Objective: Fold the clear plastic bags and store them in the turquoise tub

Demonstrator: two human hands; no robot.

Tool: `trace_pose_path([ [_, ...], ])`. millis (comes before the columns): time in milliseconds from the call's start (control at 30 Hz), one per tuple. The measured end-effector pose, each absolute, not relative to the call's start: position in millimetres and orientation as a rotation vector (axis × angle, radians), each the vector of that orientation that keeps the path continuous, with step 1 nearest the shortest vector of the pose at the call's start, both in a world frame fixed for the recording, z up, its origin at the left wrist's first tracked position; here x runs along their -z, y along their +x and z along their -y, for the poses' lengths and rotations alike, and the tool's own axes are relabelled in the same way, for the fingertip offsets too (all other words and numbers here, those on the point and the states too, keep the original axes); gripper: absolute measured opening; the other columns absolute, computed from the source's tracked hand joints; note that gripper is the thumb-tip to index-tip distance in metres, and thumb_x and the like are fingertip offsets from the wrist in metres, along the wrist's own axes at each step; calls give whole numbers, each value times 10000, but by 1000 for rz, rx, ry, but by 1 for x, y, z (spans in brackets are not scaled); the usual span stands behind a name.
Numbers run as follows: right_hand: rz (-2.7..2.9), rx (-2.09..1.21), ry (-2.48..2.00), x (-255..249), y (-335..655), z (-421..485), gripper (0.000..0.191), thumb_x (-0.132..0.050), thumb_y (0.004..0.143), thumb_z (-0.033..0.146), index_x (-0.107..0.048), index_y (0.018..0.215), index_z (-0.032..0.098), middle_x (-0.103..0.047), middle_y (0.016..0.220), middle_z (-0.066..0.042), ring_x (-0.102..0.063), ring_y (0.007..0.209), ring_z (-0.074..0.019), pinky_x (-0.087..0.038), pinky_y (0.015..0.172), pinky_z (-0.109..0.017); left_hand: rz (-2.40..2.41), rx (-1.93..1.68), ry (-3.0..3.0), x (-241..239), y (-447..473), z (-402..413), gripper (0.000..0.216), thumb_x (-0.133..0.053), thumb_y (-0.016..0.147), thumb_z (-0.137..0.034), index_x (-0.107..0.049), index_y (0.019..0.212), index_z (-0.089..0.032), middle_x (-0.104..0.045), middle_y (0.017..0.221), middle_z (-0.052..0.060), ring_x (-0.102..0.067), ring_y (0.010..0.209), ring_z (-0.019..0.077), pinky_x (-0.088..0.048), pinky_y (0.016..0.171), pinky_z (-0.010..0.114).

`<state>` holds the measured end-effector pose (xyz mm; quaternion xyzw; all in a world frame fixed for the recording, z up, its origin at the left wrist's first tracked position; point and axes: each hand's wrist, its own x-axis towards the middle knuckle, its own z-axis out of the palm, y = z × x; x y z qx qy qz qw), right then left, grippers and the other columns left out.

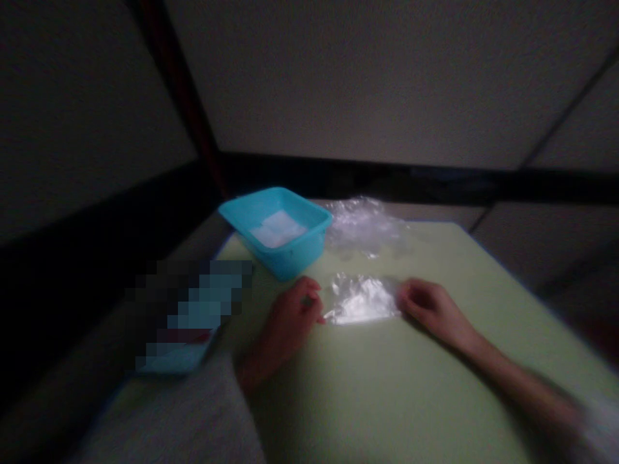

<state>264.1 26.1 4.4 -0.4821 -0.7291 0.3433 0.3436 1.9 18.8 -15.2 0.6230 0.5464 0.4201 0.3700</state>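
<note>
A small clear plastic bag with something white inside lies flat on the pale green table. My left hand pinches the bag's left edge with curled fingers. My right hand grips its right edge, fingers curled as well. Both hands rest on the tabletop with the bag stretched between them. The picture is dim and blurred.
A turquoise plastic tub with white pieces inside stands at the table's far left corner. A heap of clear plastic bags lies behind the held bag. A blurred-out patch covers something at the left edge. Dark walls surround the table.
</note>
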Motion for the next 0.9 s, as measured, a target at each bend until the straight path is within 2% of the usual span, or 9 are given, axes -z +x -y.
trace_pose_path([
  [67,1821,-862,-1290,-1,262,-28,108,-557,743,271,-509,777,180,-573,604,11,-525,524,-122,-400,460,-222,-1406,-1080,1586,16,2,-20,107,-496,730,-200,-505,837,-189,-534,676,-56,-642,522,133,-443,492,213],
  [233,1755,-798,-1348,2,259,-28,297,-563,725,287,-459,986,190,-558,571,45,-507,482,-129,-370,435,-223,-1399,-1085,1599,17,2,-21,129,-512,714,-224,-513,838,-188,-542,686,-50,-635,529,132,-435,499,214],
  [433,1794,-742,-1390,-1,258,-30,321,-544,737,308,-449,1015,178,-564,588,33,-510,490,-138,-375,440,-231,-1409,-1062,1584,16,1,-22,144,-514,703,-232,-510,841,-189,-559,677,-47,-630,529,136,-430,499,216],
  [633,1932,-598,-1371,-2,260,-29,247,-514,781,261,-456,1006,176,-541,605,35,-490,506,-135,-384,476,-244,-1404,-1044,1576,15,0,-22,125,-511,723,-232,-509,841,-189,-558,652,-53,-642,532,146,-451,507,230],
  [767,2059,-526,-1295,-3,268,-31,189,-475,842,233,-492,1014,157,-624,796,-54,-563,649,-163,-465,592,-293,-1398,-1049,1570,13,0,-20,142,-520,722,-237,-507,854,-185,-555,691,-48,-654,551,148,-460,513,233],
  [833,2141,-521,-1225,-2,274,-34,249,-437,874,214,-488,1108,146,-636,998,-115,-602,828,-197,-496,731,-352,-1391,-1057,1577,12,0,-19,150,-520,723,-245,-507,857,-180,-552,710,-41,-657,558,150,-456,507,231],
  [900,2221,-497,-1178,1,278,-37,322,-407,893,198,-461,1207,147,-595,1163,-146,-576,1013,-230,-467,873,-422,-1394,-1059,1588,12,0,-18,156,-520,725,-252,-507,861,-176,-556,721,-34,-658,560,151,-443,490,222],
])
